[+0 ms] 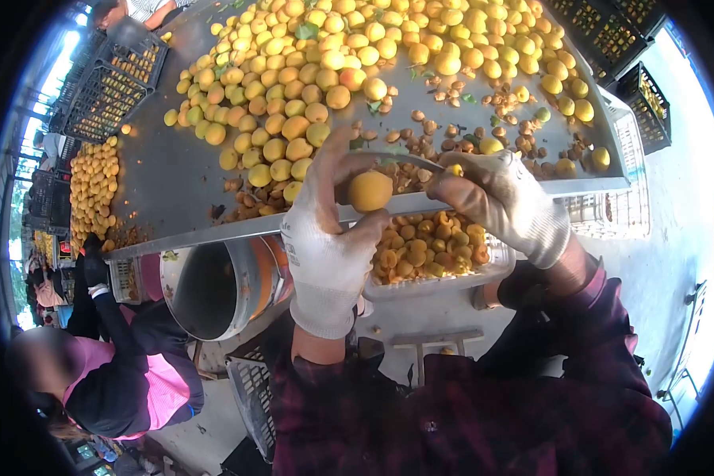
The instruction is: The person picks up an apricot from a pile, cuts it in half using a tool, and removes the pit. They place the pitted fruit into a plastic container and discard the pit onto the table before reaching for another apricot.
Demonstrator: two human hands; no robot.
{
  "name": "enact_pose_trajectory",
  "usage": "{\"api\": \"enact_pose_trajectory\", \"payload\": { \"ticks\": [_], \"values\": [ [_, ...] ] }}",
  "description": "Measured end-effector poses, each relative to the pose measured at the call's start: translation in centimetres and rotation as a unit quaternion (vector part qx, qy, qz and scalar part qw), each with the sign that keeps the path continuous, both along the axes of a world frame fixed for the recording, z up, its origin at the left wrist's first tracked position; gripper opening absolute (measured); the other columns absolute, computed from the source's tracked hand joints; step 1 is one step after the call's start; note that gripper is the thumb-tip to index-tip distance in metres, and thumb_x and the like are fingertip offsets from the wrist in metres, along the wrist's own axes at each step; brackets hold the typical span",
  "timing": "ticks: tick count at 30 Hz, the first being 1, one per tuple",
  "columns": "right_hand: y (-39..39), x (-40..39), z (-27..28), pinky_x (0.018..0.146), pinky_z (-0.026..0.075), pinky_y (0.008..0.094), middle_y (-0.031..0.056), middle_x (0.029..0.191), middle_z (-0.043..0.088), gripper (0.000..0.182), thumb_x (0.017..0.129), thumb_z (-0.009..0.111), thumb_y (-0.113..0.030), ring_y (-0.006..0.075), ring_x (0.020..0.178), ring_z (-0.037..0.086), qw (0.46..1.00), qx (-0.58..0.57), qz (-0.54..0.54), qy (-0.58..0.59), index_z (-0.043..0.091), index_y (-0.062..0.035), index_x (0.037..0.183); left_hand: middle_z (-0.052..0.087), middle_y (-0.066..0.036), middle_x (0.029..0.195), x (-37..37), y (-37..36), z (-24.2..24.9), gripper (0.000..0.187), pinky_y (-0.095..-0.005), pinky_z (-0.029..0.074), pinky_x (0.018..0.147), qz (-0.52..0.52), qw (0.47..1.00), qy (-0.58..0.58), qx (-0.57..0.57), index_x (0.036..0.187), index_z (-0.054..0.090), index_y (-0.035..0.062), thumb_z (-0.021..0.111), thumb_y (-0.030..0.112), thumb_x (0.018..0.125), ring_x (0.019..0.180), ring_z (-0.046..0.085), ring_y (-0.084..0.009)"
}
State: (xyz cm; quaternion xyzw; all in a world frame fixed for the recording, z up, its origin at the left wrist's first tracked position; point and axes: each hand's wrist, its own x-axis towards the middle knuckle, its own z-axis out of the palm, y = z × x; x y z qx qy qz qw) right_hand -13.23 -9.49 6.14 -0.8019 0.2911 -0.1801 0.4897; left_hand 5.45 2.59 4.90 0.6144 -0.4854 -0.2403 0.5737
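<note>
My left hand (323, 230), in a whitish work glove, has a yellow apricot (370, 191) between thumb and fingers, over the metal table's front edge. In my right hand (508, 194), also gloved, is a thin curved metal tool (408, 159), its bent strip reaching left above the apricot. A small yellow bit shows at the right fingertips; most of the tool's grip is hidden. Below both hands, a clear plastic tub (444, 290) holds pitted apricot pieces (424, 247). Brown pits (444, 151) lie scattered on the table behind my hands.
Whole apricots (293, 87) are heaped across the metal table (155, 178). A large bucket (206, 289) stands below its edge, left of the tub. Black crates (107, 91) stand at the far left, and a white basket (631, 174) at the right. A person in pink and black (139, 381) is at the left.
</note>
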Motion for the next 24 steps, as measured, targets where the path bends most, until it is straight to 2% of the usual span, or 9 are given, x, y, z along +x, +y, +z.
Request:
{"api": "enact_pose_trajectory", "payload": {
  "ticks": [2,6,11,13,16,17,19,22,24],
  "values": [
    [0.4,-0.6,-0.6,0.056,0.052,0.0391,0.0159,0.071,0.067,0.041,0.092,0.069,-0.041,0.0319,0.063,0.068,0.975,-0.219,0.018,0.042,0.069,-0.0022,0.105,0.067,-0.014,0.113,0.1,0.3,0.1,0.085,-0.0323,0.052,0.09,0.004,0.999,-0.044,0.023,0.146,0.043,0.0035,0.066,-0.012,0.066,0.1,0.067,-0.0222],
    [0.4,-0.9,-1.0,0.054,0.051,0.0409,0.0133,0.064,0.063,0.036,0.09,0.071,-0.038,0.0342,0.063,0.067,0.955,-0.284,0.069,0.047,0.065,-0.003,0.092,0.068,-0.015,0.106,0.1,0.8,-0.1,0.085,-0.0342,0.052,0.091,-0.001,0.991,-0.115,0.065,0.147,0.043,0.0061,0.067,-0.01,0.066,0.101,0.066,-0.0248],
    [0.7,-1.2,-0.8,0.054,0.05,0.0417,0.0121,0.064,0.061,0.031,0.09,0.071,-0.036,0.0337,0.063,0.065,0.97,-0.214,0.092,0.073,0.063,-0.0062,0.09,0.069,-0.015,0.102,0.2,0.8,-0.7,0.085,-0.0375,0.051,0.092,-0.034,0.988,-0.127,0.079,0.146,0.044,0.0074,0.068,-0.009,0.066,0.101,0.066,-0.0299],
    [0.6,-1.3,-1.1,0.057,0.052,0.0404,0.0102,0.066,0.063,0.03,0.089,0.071,-0.037,0.0313,0.065,0.067,0.947,-0.282,0.107,0.107,0.064,-0.008,0.092,0.069,-0.015,0.106,0.1,0.9,-0.5,0.083,-0.0401,0.051,0.093,-0.041,0.972,-0.202,0.11,0.144,0.046,0.007,0.067,-0.009,0.066,0.103,0.065,-0.0327],
    [1.0,-1.4,-1.1,0.06,0.053,0.0399,0.0088,0.068,0.064,0.031,0.089,0.069,-0.039,0.03,0.068,0.068,0.945,-0.258,0.12,0.162,0.064,-0.0096,0.097,0.069,-0.017,0.108,0.1,1.1,-0.8,0.08,-0.0414,0.05,0.094,-0.072,0.964,-0.229,0.114,0.142,0.048,0.0063,0.065,-0.009,0.065,0.104,0.065,-0.0344],
    [1.3,-1.5,-1.2,0.06,0.053,0.0399,0.0088,0.068,0.064,0.031,0.089,0.069,-0.039,0.03,0.068,0.068,0.946,-0.252,0.118,0.164,0.064,-0.0096,0.097,0.069,-0.017,0.108,0.0,1.1,-1.1,0.08,-0.0414,0.05,0.094,-0.076,0.964,-0.227,0.118,0.142,0.048,0.0063,0.065,-0.009,0.065,0.104,0.065,-0.0344],
    [1.9,-1.5,-1.3,0.061,0.05,0.0382,0.0104,0.073,0.061,0.033,0.081,0.078,-0.029,0.03,0.07,0.065,0.942,-0.251,0.111,0.193,0.061,-0.0068,0.098,0.068,-0.017,0.107,-0.1,1.3,-1.8,0.078,-0.0407,0.051,0.092,-0.078,0.974,-0.175,0.121,0.14,0.05,0.0057,0.065,-0.009,0.065,0.103,0.065,-0.0341],
    [2.3,-1.6,-1.5,0.063,0.05,0.0382,0.0106,0.074,0.061,0.034,0.081,0.078,-0.029,0.03,0.073,0.065,0.934,-0.209,0.114,0.267,0.061,-0.0079,0.101,0.069,-0.018,0.106,-0.3,1.6,-2.0,0.076,-0.0399,0.053,0.088,-0.084,0.972,-0.147,0.161,0.138,0.052,0.0051,0.066,-0.009,0.064,0.101,0.065,-0.0337],
    [2.6,-1.8,-1.0,0.063,0.05,0.0383,0.0108,0.075,0.061,0.034,0.081,0.078,-0.029,0.0299,0.074,0.065,0.938,-0.188,0.113,0.27,0.061,-0.0083,0.102,0.069,-0.017,0.104,-0.4,1.8,-2.2,0.076,-0.0396,0.053,0.087,-0.087,0.972,-0.149,0.161,0.137,0.053,0.0053,0.066,-0.008,0.064,0.1,0.066,-0.0334]
  ]
}}
